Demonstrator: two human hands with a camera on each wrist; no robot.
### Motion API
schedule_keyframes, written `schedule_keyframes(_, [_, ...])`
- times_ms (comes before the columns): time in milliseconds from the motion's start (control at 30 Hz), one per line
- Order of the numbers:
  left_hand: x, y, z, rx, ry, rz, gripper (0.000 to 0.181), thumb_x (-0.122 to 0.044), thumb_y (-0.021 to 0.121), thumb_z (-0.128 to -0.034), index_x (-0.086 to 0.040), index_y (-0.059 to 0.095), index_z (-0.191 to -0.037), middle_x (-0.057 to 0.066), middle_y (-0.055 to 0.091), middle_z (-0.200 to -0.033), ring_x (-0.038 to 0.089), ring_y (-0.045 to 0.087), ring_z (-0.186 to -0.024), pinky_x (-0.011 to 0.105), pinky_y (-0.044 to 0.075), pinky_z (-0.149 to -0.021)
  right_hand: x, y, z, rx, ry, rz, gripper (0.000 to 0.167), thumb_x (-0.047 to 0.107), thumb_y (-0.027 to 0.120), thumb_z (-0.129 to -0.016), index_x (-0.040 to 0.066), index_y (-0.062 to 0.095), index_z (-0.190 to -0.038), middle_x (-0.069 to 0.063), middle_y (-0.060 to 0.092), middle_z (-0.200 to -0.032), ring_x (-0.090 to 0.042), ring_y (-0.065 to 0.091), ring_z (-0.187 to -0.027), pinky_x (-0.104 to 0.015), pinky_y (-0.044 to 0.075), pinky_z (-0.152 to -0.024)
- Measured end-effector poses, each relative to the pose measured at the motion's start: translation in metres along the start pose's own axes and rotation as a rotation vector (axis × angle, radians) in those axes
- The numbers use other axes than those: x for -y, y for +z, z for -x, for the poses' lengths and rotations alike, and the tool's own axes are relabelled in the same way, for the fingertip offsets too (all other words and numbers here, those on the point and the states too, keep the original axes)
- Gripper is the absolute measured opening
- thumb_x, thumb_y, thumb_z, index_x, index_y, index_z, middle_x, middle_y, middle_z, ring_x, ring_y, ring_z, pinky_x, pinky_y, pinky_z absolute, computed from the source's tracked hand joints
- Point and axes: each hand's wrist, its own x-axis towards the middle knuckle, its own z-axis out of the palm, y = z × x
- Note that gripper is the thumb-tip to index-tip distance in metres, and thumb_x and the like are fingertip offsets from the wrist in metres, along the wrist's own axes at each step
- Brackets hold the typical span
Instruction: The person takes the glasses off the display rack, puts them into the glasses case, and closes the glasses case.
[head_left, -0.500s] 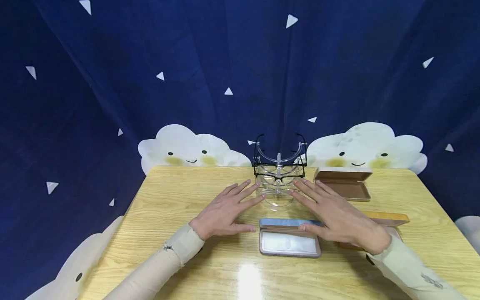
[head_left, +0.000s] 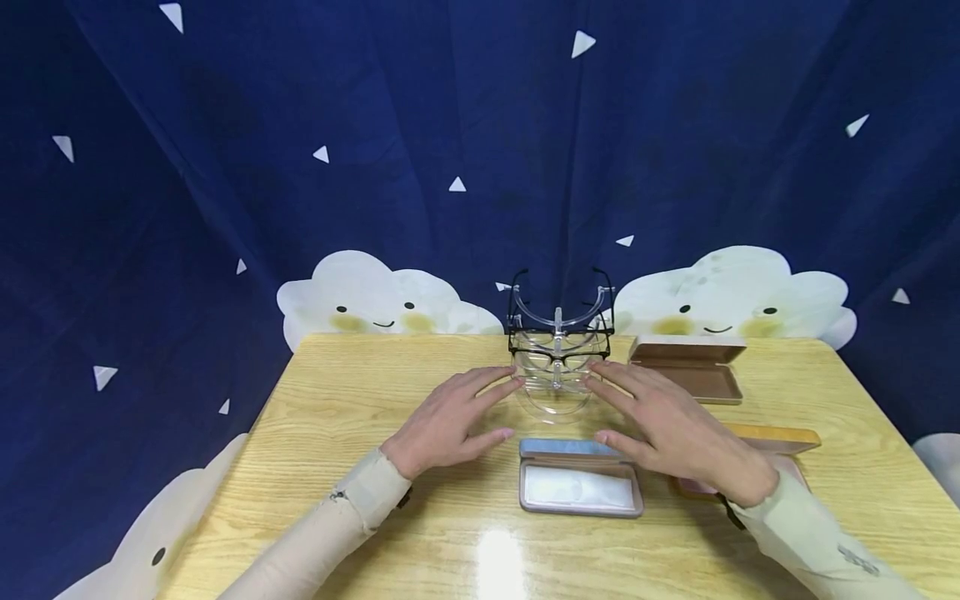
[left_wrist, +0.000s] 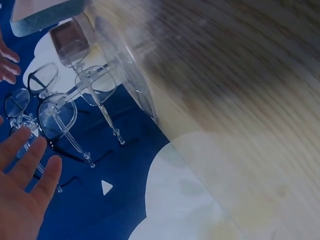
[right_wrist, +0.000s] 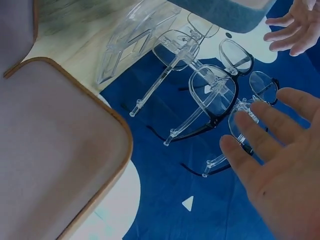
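A clear plastic display stand [head_left: 552,410] holds glasses one above another at the back of the table. Two pairs have black frames, including the black-framed glasses [head_left: 557,359]; below them a thinner, paler pair is partly hidden. My left hand [head_left: 454,422] hovers at the stand's left side with its fingers loosely extended and nothing held. On the other side, my right hand [head_left: 671,429] mirrors it, fingers also extended and holding nothing. Both wrist views show the fingers apart from the black-framed glasses [left_wrist: 59,120]. Beneath the hands lies an opened blue glasses case [head_left: 581,507] containing a white cloth [head_left: 577,487].
An opened orange glasses case [head_left: 787,435] sits under and beyond my right hand, partly covered by it. Another opened case [head_left: 699,382], brown inside, stands at the back right. A dark blue curtain [head_left: 390,200] with clouds hangs behind the wooden table [head_left: 360,367].
Fingers of both hands have drawn closer together and bent slightly, and the thumbs have risen a little. The stand, glasses and cases have stayed in place.
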Motion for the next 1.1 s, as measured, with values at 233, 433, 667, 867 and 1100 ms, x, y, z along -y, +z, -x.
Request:
schedule_keyframes(233, [-0.004, 0.0, -0.003, -0.061, -0.047, 0.04, 0.065, -0.045, 0.067, -0.0998, -0.021, 0.048, -0.157, 0.002, 0.054, -0.157, 0.02, 0.057, -0.14, 0.041, 0.049, -0.117, 0.004, -0.001, -0.004, -0.047, 0.077, -0.075, 0.069, 0.032, 0.081, -0.089, 0.011, 0.056, -0.149, -0.014, 0.059, -0.152, -0.035, 0.06, -0.133, -0.059, 0.05, -0.111])
schedule_keyframes(433, [-0.006, 0.0, -0.006, -0.118, -0.099, 0.109, 0.065, -0.039, 0.07, -0.0986, -0.02, 0.047, -0.156, 0.002, 0.059, -0.153, 0.02, 0.06, -0.138, 0.038, 0.05, -0.117, 0.002, 0.0, -0.008, -0.156, 0.12, -0.101, 0.061, 0.026, 0.083, -0.085, 0.008, 0.063, -0.14, -0.014, 0.069, -0.135, -0.034, 0.068, -0.118, -0.054, 0.06, -0.094])
schedule_keyframes(667, [-0.005, -0.001, -0.01, -0.199, -0.171, 0.192, 0.059, -0.035, 0.069, -0.0997, -0.013, 0.053, -0.152, 0.005, 0.066, -0.144, 0.022, 0.066, -0.131, 0.039, 0.054, -0.112, -0.002, 0.002, -0.011, -0.261, 0.174, -0.138, 0.057, 0.016, 0.084, -0.082, 0.009, 0.067, -0.135, -0.012, 0.075, -0.121, -0.03, 0.075, -0.099, -0.048, 0.063, -0.078])
schedule_keyframes(867, [-0.003, -0.003, -0.012, -0.251, -0.265, 0.297, 0.056, -0.031, 0.069, -0.0994, -0.015, 0.054, -0.151, 0.004, 0.071, -0.134, 0.019, 0.07, -0.121, 0.036, 0.061, -0.096, -0.002, 0.001, -0.015, -0.29, 0.242, -0.121, 0.052, 0.016, 0.084, -0.083, 0.008, 0.069, -0.132, -0.003, 0.074, -0.099, -0.012, 0.063, -0.074, -0.033, 0.054, -0.063])
schedule_keyframes(1100, [-0.002, -0.005, -0.018, -0.324, -0.321, 0.35, 0.054, -0.026, 0.069, -0.0982, -0.017, 0.056, -0.149, 0.006, 0.071, -0.134, 0.02, 0.071, -0.116, 0.036, 0.063, -0.087, -0.003, 0.0, -0.016, -0.317, 0.308, -0.146, 0.048, 0.013, 0.084, -0.084, 0.003, 0.07, -0.128, -0.011, 0.078, -0.102, -0.02, 0.072, -0.076, -0.04, 0.061, -0.067])
